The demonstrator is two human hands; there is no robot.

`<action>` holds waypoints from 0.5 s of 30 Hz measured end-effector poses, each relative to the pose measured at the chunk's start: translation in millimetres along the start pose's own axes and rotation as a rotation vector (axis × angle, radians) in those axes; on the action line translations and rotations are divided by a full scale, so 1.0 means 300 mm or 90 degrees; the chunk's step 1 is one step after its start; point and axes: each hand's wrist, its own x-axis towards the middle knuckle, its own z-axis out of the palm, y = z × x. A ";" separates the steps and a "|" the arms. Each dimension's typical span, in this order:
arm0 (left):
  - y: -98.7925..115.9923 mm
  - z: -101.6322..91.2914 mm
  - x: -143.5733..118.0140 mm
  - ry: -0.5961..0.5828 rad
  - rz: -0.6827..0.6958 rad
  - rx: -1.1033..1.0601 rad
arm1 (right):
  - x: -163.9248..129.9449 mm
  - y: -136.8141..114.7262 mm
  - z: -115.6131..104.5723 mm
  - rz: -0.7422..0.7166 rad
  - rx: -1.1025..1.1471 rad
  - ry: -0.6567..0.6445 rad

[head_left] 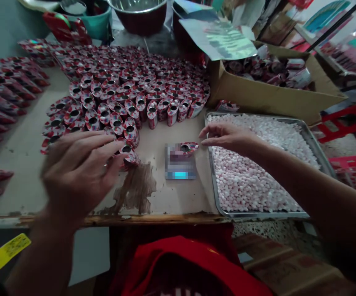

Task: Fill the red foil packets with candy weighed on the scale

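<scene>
The right hand (222, 133) shows no load; its fingers are loosely parted just beside the open packet (191, 146) on the scale (180, 166). The left hand (82, 168) curves over the nearest standing packets (152, 119); its grip cannot be determined. Progress appears partial: many packets stand open, fill level unclear; white pellets (242, 185) cover the tray (258, 214), and the carton (273, 100) contains more pieces. Bare tabletop (168, 201) separates scale from front edge; the tray limits rightward clearance.

free gap between device (180, 167) and tray (214, 181)
</scene>
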 end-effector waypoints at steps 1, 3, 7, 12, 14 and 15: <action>0.046 0.067 0.014 0.014 0.031 0.023 | -0.005 0.013 0.002 -0.007 -0.004 0.011; 0.124 0.179 0.036 0.005 0.033 0.017 | -0.020 0.036 0.004 -0.015 -0.006 0.036; 0.183 0.303 0.061 -0.116 -0.136 -0.140 | -0.050 0.055 0.012 -0.025 0.006 0.081; 0.165 0.351 0.081 -0.168 -0.241 -0.199 | -0.050 0.042 0.041 -0.074 -0.012 0.082; 0.159 0.360 0.088 -0.181 -0.253 -0.207 | -0.038 0.043 0.051 -0.091 -0.024 0.065; 0.156 0.363 0.091 -0.182 -0.254 -0.209 | -0.031 0.046 0.055 -0.098 -0.032 0.056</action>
